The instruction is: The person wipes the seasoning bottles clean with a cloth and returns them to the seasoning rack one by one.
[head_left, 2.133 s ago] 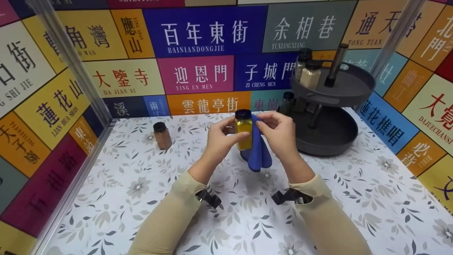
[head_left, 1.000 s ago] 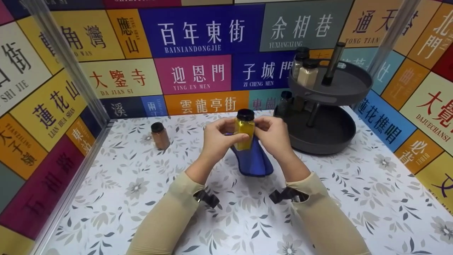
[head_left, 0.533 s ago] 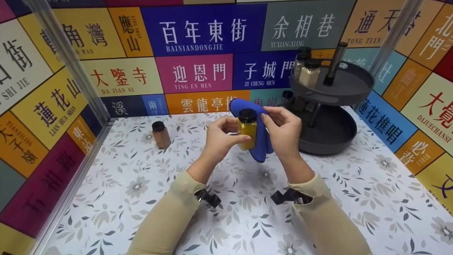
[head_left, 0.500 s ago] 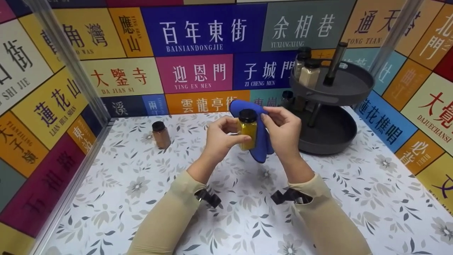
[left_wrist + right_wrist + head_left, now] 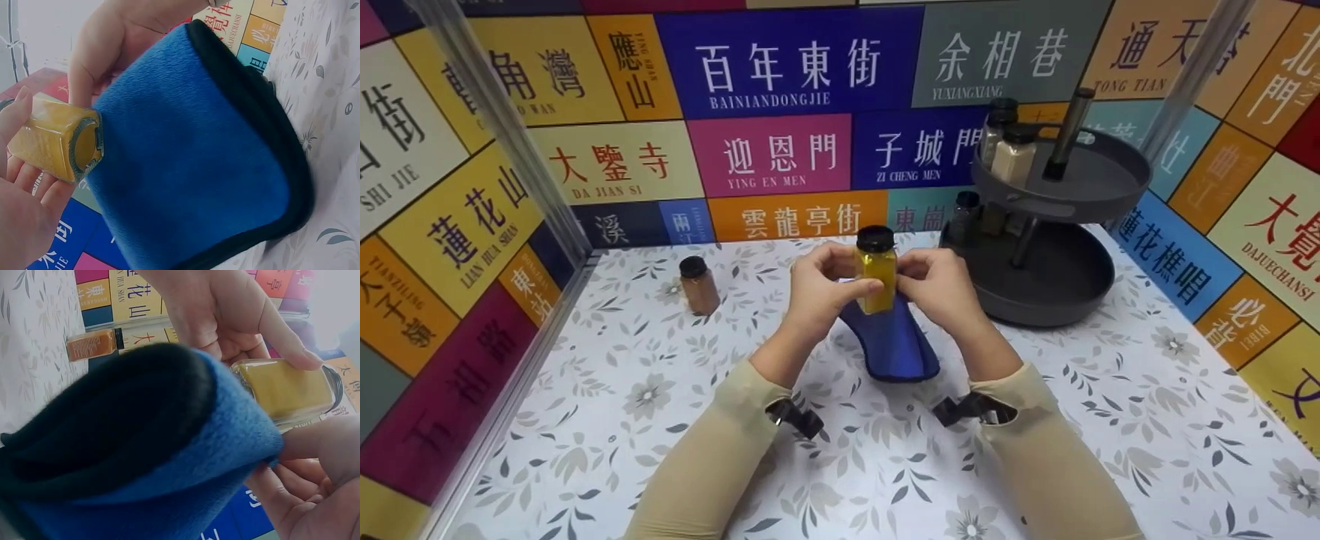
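My left hand (image 5: 819,289) grips a glass spice jar (image 5: 877,274) of yellow powder with a black lid, thumb across its front, and holds it upright above the table. Beside it my right hand (image 5: 941,289) pinches a folded blue cloth (image 5: 896,345) with dark edging, which hangs down behind and below the jar. In the left wrist view the cloth (image 5: 197,152) spreads out broad next to the jar's base (image 5: 87,146). The right wrist view shows the pinched corner of the cloth (image 5: 264,444) close against the jar's glass (image 5: 287,391).
A jar of brown powder (image 5: 700,286) with a black lid stands on the flowered tabletop (image 5: 622,450) to the left. At the back right is a dark two-tier rack (image 5: 1057,300); several jars stand on its tiers, one with pale powder (image 5: 1012,159). Sign-covered walls (image 5: 787,60) enclose the table.
The cloth swings about the jar: raised behind its lid half a second ago, it now hangs low beneath it. My right hand has moved closer to the jar and slightly down. The left keeps its grip.
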`<state>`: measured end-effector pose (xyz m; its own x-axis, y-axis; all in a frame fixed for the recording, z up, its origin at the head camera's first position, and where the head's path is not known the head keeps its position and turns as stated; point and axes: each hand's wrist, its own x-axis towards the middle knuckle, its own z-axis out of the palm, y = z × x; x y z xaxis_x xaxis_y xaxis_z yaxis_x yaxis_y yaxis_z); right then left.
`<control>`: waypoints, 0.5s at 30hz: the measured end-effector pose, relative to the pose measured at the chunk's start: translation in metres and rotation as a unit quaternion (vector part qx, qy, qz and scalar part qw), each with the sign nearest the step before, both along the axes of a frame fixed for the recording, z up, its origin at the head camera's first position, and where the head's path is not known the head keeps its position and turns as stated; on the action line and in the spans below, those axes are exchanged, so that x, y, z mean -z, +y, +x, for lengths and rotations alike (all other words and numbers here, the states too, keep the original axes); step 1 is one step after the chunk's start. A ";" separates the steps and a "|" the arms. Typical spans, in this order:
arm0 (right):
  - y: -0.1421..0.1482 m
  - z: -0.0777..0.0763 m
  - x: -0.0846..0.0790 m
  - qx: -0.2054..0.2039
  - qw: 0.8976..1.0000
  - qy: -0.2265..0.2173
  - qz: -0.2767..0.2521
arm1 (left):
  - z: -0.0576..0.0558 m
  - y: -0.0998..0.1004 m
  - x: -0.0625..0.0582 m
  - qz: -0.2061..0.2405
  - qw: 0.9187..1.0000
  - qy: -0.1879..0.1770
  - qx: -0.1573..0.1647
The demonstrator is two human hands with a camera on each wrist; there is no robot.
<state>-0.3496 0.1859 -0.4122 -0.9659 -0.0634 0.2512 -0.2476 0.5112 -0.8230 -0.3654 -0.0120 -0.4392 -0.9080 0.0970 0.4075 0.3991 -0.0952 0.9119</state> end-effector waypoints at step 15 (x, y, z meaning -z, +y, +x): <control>-0.010 0.017 -0.009 0.076 0.965 0.209 -0.139 | -0.001 0.005 0.007 -0.035 0.999 -0.001 -0.006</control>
<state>-0.3327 0.1762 -0.4036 -0.7697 0.1969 0.6073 -0.5266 0.3421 -0.7782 -0.3666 -0.0071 -0.4466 -0.9100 0.1141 0.3986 0.3982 -0.0272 0.9169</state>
